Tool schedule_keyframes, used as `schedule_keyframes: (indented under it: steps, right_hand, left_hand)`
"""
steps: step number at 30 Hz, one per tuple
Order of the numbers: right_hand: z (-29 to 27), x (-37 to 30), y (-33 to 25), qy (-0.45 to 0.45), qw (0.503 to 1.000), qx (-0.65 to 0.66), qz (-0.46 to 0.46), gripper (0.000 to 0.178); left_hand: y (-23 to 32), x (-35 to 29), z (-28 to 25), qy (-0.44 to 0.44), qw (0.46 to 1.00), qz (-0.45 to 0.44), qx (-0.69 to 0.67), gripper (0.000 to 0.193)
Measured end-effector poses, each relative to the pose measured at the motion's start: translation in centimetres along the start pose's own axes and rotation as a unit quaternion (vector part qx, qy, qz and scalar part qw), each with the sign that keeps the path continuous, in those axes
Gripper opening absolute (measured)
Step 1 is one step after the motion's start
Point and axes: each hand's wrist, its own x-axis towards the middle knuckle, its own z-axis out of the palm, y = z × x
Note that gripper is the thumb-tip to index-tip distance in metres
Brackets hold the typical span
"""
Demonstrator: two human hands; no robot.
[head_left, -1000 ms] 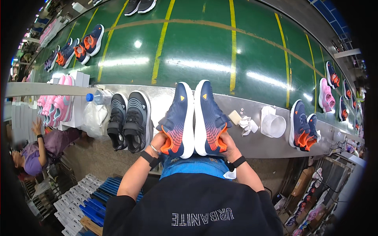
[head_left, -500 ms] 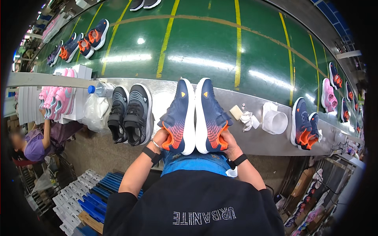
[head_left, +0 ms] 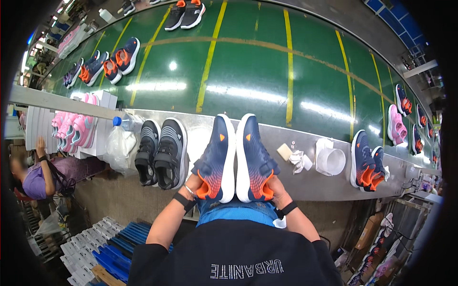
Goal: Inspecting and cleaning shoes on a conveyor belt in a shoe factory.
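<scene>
I hold a pair of navy sneakers with orange linings and white soles side by side, toes pointing away from me. My left hand [head_left: 193, 185] grips the left sneaker [head_left: 215, 159] at its heel opening, fingers partly hidden inside. Around the heel of the right sneaker [head_left: 255, 159] my right hand [head_left: 278, 188] is closed in the same way. The two soles face each other along the middle, close together near the toes. To the left on the metal ledge [head_left: 305, 183] stands a pair of black and grey strap sneakers [head_left: 164, 152].
A green belt [head_left: 253, 62] with yellow lines carries several shoes beyond the ledge. Right of me lie a white tape roll [head_left: 330, 159], crumpled paper [head_left: 299, 161] and another navy pair [head_left: 366, 164]. Pink shoes [head_left: 76, 125], a bottle [head_left: 125, 123] and a seated person [head_left: 38, 176] are at left.
The view has tilted up a little, so the scene sits lower. Another dark pair shows more fully at the belt's far side. The person at left has shifted an arm. My grip stays the same.
</scene>
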Motion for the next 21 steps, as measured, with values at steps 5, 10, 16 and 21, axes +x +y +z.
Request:
schedule_keyframes:
  steps: [5,10,16,21]
  right_hand:
    - [-0.3,-0.5,-0.5,-0.007,1.0,0.016,-0.012,0.041]
    - [0.2,-1.4,-2.5,0.002,0.999,-0.029,-0.041,0.046]
    - [1.1,-2.7,-4.5,-0.002,0.963,-0.208,-0.174,0.053]
    - [0.6,-2.8,-4.9,0.021,0.931,-0.294,-0.216,0.055]
  left_hand:
    - [0.5,-0.4,-0.2,-0.027,0.997,0.01,-0.071,0.04]
    - [0.8,-0.7,-1.5,-0.007,0.991,0.073,0.109,0.048]
    - [1.6,-2.4,-1.2,0.015,0.95,0.153,0.272,0.047]
    - [1.2,-3.7,-0.3,0.064,0.909,0.241,0.334,0.055]
